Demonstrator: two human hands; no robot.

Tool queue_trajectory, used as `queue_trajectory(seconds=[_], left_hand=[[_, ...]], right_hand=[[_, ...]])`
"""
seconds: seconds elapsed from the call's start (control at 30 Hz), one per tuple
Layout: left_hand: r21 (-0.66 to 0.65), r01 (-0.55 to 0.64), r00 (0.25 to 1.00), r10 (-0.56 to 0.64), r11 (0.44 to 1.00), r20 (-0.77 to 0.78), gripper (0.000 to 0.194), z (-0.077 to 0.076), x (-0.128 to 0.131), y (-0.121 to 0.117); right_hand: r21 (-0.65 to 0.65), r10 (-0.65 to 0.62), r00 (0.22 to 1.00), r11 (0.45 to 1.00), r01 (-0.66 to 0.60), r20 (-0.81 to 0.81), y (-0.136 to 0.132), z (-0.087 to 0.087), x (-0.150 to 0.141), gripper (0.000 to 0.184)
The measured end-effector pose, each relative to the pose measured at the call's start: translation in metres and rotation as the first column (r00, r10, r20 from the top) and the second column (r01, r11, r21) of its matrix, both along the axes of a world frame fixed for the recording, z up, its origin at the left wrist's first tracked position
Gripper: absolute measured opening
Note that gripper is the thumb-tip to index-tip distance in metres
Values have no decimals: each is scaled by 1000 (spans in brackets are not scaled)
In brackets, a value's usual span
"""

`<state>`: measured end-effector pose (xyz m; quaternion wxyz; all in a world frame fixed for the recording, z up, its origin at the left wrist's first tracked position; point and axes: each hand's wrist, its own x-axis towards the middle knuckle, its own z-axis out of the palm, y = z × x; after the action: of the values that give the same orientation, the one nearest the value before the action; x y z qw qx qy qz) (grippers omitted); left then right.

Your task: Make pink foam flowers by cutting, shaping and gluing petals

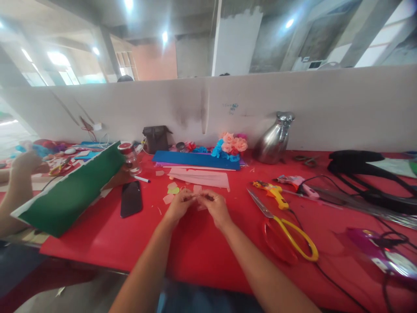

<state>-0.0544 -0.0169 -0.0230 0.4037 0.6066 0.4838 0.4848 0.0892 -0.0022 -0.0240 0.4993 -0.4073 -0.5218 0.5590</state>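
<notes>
Over the red tabletop, my left hand (180, 203) and my right hand (213, 206) meet, fingertips pinched together. Between them is a small piece of pale pink paper (196, 195), mostly covered by the fingers. Other cut pink paper pieces (168, 199) and a yellow-green piece (173, 190) lie just left of my left hand. Behind both hands rests a pink paper sheet (200, 177) with dark lines. A bunch of peach and blue paper flowers (230, 145) sits farther back, by a stack of blue and purple sheets (195, 160).
Yellow-handled scissors (286, 230), a yellow glue gun (272, 193) and a pink glue gun (299, 186) lie right. A steel jug (273, 139) stands behind. Left are a phone (131, 199), a glass jar (129, 158), a green board (71, 191) and another person's arm (14, 191).
</notes>
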Motion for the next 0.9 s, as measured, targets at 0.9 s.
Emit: queue_trajectory(seconds=[0.9], left_hand=[[-301, -63, 998, 56, 951, -31, 22, -16, -10, -8]], right_hand=[[71, 22, 956, 996, -45, 294, 6, 26, -8, 27]])
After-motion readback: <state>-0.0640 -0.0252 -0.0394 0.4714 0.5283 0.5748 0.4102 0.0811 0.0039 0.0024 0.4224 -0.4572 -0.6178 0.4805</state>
